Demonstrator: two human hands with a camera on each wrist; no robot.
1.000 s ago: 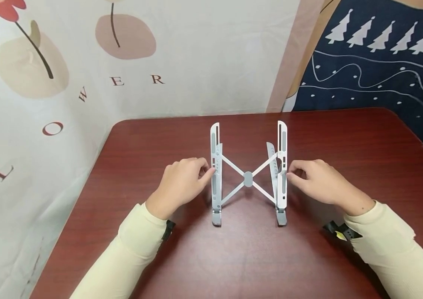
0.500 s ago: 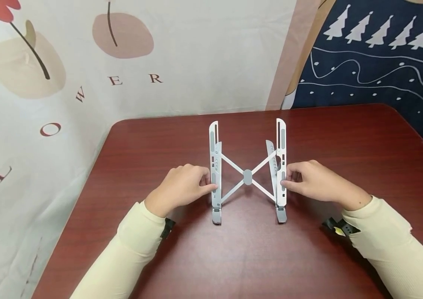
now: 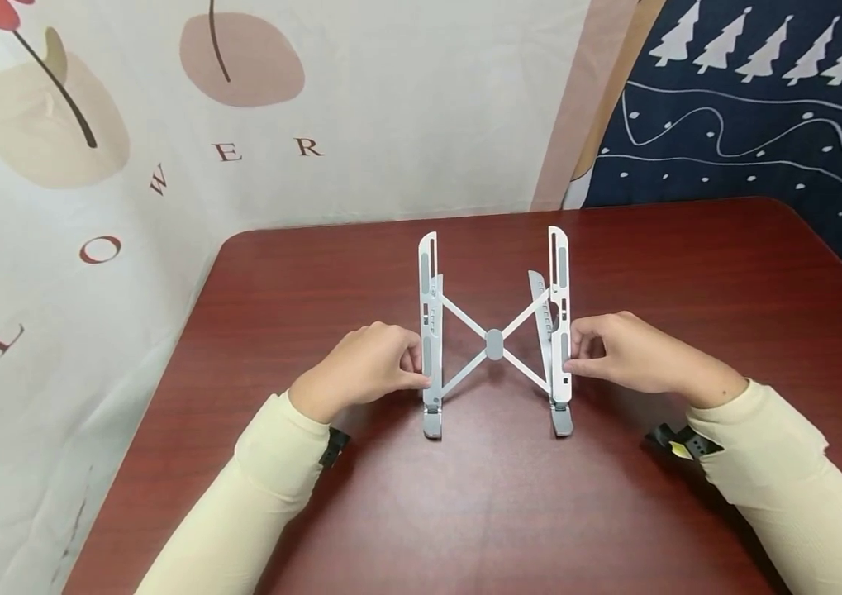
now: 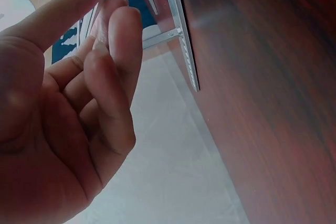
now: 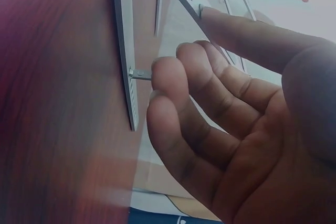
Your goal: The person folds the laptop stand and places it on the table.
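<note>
A silver foldable laptop stand (image 3: 494, 344) stands unfolded on the table, its two side rails joined by crossed bars with a grey hub. My left hand (image 3: 368, 364) pinches the left rail (image 3: 427, 330) low down, thumb on its top face and fingers curled at the outer side. Opposite it, my right hand (image 3: 625, 354) pinches the right rail (image 3: 559, 330) in the same way. The left wrist view shows a lower leg (image 4: 184, 45) beyond the curled fingers. In the right wrist view, the thumb presses the upper rail beside a grey pad, above the other leg (image 5: 125, 51).
The stand rests on a reddish-brown wooden table (image 3: 495, 512). Behind and to the left hangs a pale cloth (image 3: 421, 124) with flowers and letters. A dark blue cloth (image 3: 748, 124) with white trees hangs at the back right. Black straps (image 3: 681, 442) sit at the wrists.
Both hands have closed in on the stand, thumbs sliding lower and onto the rails' top faces. The stand keeps its shape; the whole view has shifted slightly.
</note>
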